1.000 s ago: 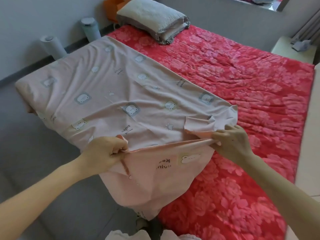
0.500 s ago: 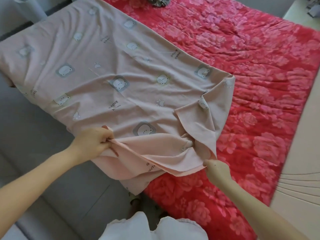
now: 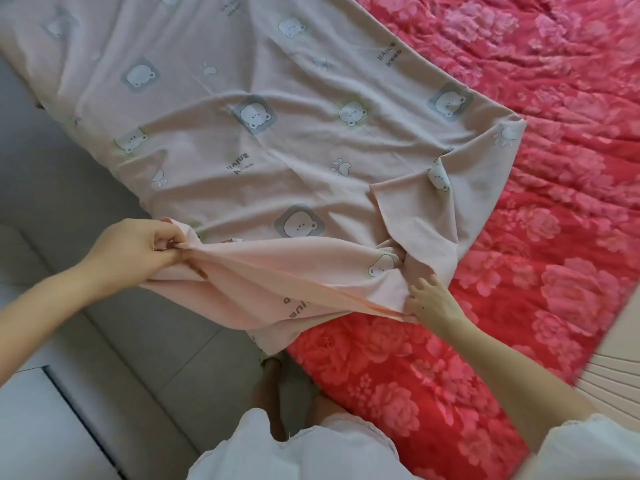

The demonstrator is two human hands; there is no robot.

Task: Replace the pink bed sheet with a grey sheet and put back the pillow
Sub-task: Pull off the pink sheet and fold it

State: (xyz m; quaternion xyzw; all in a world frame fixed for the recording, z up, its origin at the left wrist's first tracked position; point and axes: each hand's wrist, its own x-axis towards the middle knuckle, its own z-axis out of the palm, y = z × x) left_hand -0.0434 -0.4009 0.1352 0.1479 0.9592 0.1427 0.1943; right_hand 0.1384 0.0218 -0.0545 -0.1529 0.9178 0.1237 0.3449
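Looking down from head height at a person standing at the near-left corner of a bed. Sheet (image 3: 277, 140), pink with a print of bears, paws and lettering, lies spread over the left part of the bed. Its far side runs out of the top of the view, and its left side drops over the bed's edge toward the floor (image 3: 104, 341). Quilt (image 3: 519, 271), red with a pale rose pattern, lies bare to the right of the sheet and passes under it. The sheet's right end is turned back on itself in a loose flap, rumpled where it meets the near edge. Hem (image 3: 311, 282) of the sheet is raised off the quilt and drawn in a nearly straight line between the two hands. Below it a fold of plainer pink cloth hangs over the bed's near corner. Left hand (image 3: 138, 251), above the floor just beside the bed, pinches the hem's left end between thumb and curled fingers. Right hand (image 3: 433, 299), above the quilt, holds the hem's right end with fingers bent onto the cloth; its thumb is hidden. The hands are well apart. Feet (image 3: 273, 382) stand on the grey tiled floor against the bed, below a white garment (image 3: 311, 452).
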